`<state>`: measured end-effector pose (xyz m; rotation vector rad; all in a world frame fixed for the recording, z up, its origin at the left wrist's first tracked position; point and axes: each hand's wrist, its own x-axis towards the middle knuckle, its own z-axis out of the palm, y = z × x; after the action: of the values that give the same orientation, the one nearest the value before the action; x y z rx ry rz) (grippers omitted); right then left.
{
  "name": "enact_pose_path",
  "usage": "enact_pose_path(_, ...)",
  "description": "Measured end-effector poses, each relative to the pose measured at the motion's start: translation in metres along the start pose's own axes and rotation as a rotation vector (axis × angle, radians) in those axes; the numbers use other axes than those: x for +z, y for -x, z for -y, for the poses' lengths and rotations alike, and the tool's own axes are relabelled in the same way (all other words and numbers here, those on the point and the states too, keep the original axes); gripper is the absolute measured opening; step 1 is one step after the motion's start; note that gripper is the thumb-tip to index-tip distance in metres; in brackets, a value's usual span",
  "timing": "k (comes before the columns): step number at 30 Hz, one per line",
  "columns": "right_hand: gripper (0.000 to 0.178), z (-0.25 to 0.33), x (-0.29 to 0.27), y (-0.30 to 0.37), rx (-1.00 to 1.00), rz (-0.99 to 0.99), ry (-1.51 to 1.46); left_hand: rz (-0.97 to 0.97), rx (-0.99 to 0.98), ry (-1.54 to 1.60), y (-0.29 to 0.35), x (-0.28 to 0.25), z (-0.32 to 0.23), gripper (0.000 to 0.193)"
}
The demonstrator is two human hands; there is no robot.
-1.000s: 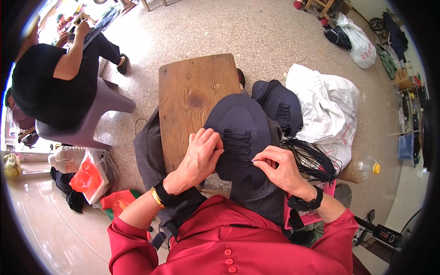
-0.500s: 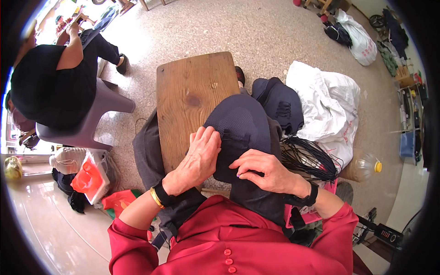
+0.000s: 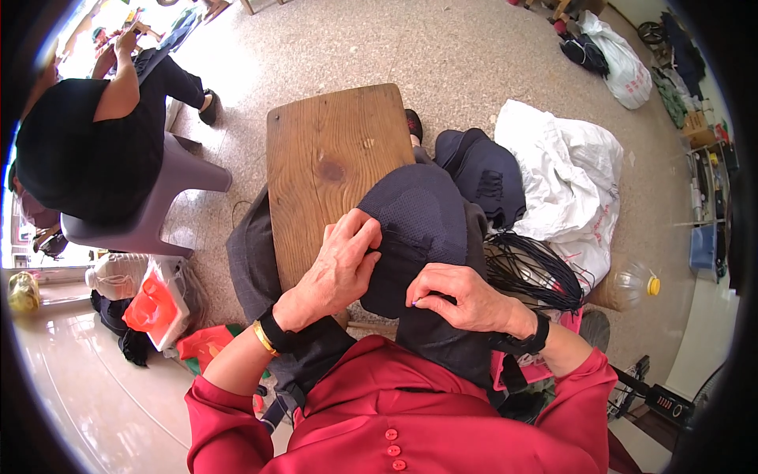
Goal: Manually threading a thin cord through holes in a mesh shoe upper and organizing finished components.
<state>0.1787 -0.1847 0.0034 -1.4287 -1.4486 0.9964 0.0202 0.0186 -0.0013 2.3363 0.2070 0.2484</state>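
Nearest, toward 6 o'clock from the centre: red blouse [image 3: 343,411], then dark trousers [image 3: 434,347]. Draped over the right thigh, at the dial's centre: navy upper [image 3: 422,207], with black strands across its middle, blurred. At 8 o'clock from it, left hand [image 3: 335,265], fingers bent onto the upper's left edge, thumb apart from them; cannot tell whether gripping fabric or strand. At 5 o'clock, right hand [image 3: 466,299], thumb and forefinger closed to a narrow pinch over the near end, with a purplish speck at the tips; cannot tell what, if anything, is held.

Seemingly at the lacing step, probably drawing a strand snug. Calling next, on that reading, for a steady left hold and an even pull, without puckering the upper.

Farther out, at 10 o'clock, wooden counter [image 3: 332,142]; at 4, black laces [image 3: 537,272]; at 2, stacked uppers [image 3: 485,174], then white sack [image 3: 557,170]. Farthest, between 9 and 10, co-worker [image 3: 67,142] on a grey stool [image 3: 146,201].
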Motion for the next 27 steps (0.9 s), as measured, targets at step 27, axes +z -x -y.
enact_pose_path(27, 0.011, -0.004, 0.011, 0.008, 0.335, -0.474, -0.587, 0.074, -0.202, 0.051, 0.079, 0.005, -0.043, 0.027)
